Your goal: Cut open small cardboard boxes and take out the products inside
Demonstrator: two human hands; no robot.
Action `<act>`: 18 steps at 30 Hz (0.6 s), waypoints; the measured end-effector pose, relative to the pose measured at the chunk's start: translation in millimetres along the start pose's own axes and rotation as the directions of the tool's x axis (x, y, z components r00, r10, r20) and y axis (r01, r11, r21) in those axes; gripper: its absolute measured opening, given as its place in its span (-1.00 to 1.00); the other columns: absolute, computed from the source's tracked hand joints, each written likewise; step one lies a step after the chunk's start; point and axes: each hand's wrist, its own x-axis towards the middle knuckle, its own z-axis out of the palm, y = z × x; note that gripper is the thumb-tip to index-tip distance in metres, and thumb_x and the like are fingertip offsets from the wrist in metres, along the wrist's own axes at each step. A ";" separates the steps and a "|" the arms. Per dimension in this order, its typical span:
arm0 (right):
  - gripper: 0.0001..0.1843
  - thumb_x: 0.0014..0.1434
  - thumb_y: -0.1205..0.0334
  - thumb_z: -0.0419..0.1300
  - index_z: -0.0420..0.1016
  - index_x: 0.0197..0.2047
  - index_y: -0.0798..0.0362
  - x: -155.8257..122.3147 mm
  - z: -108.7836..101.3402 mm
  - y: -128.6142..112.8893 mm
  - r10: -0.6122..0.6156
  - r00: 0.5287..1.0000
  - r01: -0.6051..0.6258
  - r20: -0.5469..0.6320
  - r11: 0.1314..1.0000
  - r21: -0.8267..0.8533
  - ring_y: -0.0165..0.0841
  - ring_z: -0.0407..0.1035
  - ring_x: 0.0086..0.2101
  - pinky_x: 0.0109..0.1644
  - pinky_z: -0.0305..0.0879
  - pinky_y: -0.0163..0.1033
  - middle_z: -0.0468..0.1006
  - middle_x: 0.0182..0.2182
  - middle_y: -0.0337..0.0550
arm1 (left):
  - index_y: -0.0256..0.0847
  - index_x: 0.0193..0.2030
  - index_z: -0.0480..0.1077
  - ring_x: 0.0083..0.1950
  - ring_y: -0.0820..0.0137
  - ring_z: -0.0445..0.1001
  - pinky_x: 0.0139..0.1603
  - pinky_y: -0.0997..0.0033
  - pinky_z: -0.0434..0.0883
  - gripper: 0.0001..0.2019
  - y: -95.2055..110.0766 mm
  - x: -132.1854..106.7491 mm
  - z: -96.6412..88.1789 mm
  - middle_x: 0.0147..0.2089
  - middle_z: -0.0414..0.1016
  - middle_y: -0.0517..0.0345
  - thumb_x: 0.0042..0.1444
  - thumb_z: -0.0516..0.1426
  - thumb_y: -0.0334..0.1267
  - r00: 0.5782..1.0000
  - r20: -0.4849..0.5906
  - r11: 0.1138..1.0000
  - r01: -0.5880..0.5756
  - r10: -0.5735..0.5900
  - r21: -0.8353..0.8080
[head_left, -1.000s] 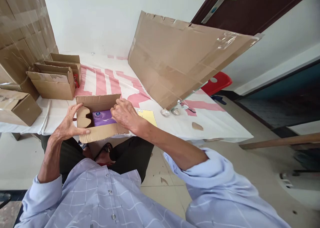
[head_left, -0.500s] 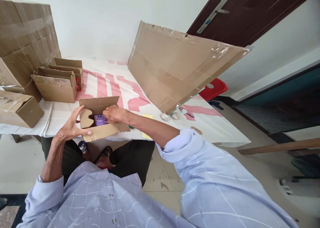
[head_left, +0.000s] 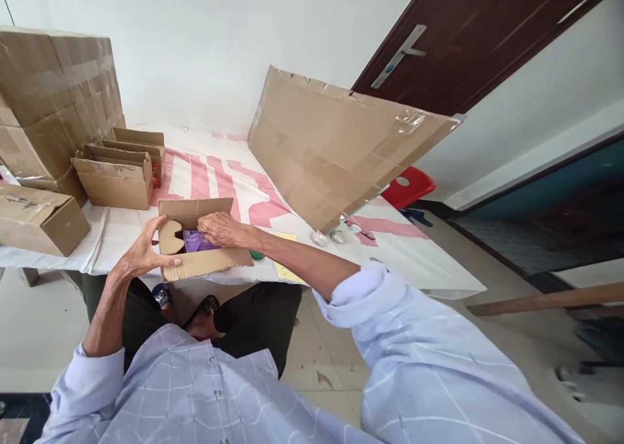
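Observation:
An open cardboard box (head_left: pixel 207 264) stands at the near edge of the table, its long flaps spread to front and back. My left hand (head_left: pixel 141 252) grips its left end, thumb on the front flap and fingers at the back corner. Inside lies a purple item (head_left: pixel 195 241), partly covered; its kind is not clear now. My right hand (head_left: pixel 219 229) reaches into the box from the right with curled fingers, right against the purple item. Whatever those fingers hold is hidden.
Taped cartons (head_left: pixel 58 99) are stacked at the left, with smaller open boxes (head_left: pixel 114 181) and a closed box (head_left: pixel 43 220) before them. A large cardboard sheet (head_left: pixel 336 145) leans on the table. Tape rolls (head_left: pixel 329 237) and a yellow sheet (head_left: pixel 287 272) lie nearby.
My right hand has shifted slightly within the box. The round top of the purple item, seen before, no longer shows. My left hand keeps its grip; the whole view has tilted up slightly.

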 end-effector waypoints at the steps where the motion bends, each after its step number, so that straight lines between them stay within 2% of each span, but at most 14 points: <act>1: -0.77 0.44 0.40 0.10 0.62 -0.06 0.15 -3.8 -3.5 2.6 -0.007 0.997 0.009 -0.072 1.000 0.028 -0.23 0.52 -0.11 -0.13 0.20 -0.22 0.69 -0.03 0.09 | -0.10 0.61 0.23 0.62 -0.29 0.23 0.45 -0.28 0.48 0.25 -2.0 1.8 -0.6 0.62 0.13 -0.32 -0.20 0.54 0.30 1.000 -0.003 1.000 -0.003 0.003 -0.009; 5: -0.87 0.33 0.38 0.16 0.54 -0.23 0.06 -21.2 -25.4 19.8 0.035 0.951 0.031 -0.308 0.978 0.208 -0.30 0.43 -0.24 -0.17 0.18 -0.22 0.65 -0.19 -0.08 | -0.03 0.61 0.24 0.59 -0.27 0.27 0.46 -0.30 0.46 0.23 -8.1 11.6 -2.6 0.63 0.15 -0.27 -0.20 0.55 0.27 1.000 -0.020 0.999 -0.018 0.018 -0.027; 8: -0.88 0.24 0.37 0.17 0.46 -0.35 0.02 -33.4 -45.6 33.5 0.101 0.907 0.053 -0.409 0.936 0.348 -0.33 0.39 -0.31 -0.18 0.20 -0.23 0.59 -0.31 -0.18 | -0.05 0.62 0.22 0.61 -0.31 0.24 0.46 -0.30 0.45 0.26 -8.8 21.8 -2.6 0.64 0.13 -0.30 -0.20 0.55 0.27 1.000 -0.025 1.000 -0.011 0.010 -0.017; 11: -0.89 0.16 0.36 0.15 0.41 -0.39 0.01 -45.1 -66.3 42.1 0.156 0.864 0.088 -0.479 0.890 0.447 -0.35 0.40 -0.31 -0.16 0.25 -0.23 0.57 -0.35 -0.20 | -0.08 0.62 0.22 0.62 -0.35 0.21 0.46 -0.34 0.43 0.30 -4.3 31.6 -3.2 0.62 0.14 -0.35 -0.23 0.55 0.32 1.000 -0.006 1.000 0.003 -0.003 0.001; 14: -0.91 0.11 0.32 0.15 0.42 -0.42 0.02 -56.0 -85.3 44.3 0.196 0.829 0.132 -0.523 0.841 0.524 -0.36 0.40 -0.33 -0.20 0.26 -0.24 0.55 -0.38 -0.21 | -0.11 0.63 0.20 0.64 -0.35 0.18 0.49 -0.40 0.38 0.33 10.2 37.1 -6.0 0.64 0.10 -0.39 -0.26 0.55 0.36 0.997 -0.052 0.997 -0.061 0.064 0.056; 18: -0.90 0.09 0.27 0.17 0.45 -0.44 0.05 -64.4 -100.9 34.1 0.205 0.806 0.207 -0.556 0.781 0.589 -0.38 0.36 -0.38 -0.28 0.24 -0.26 0.54 -0.42 -0.22 | -0.05 0.69 0.10 0.65 -0.32 0.17 0.57 -0.36 0.30 0.38 46.3 38.0 -6.2 0.69 0.05 -0.33 -0.21 0.54 0.40 0.961 -0.096 0.966 -0.257 0.260 0.039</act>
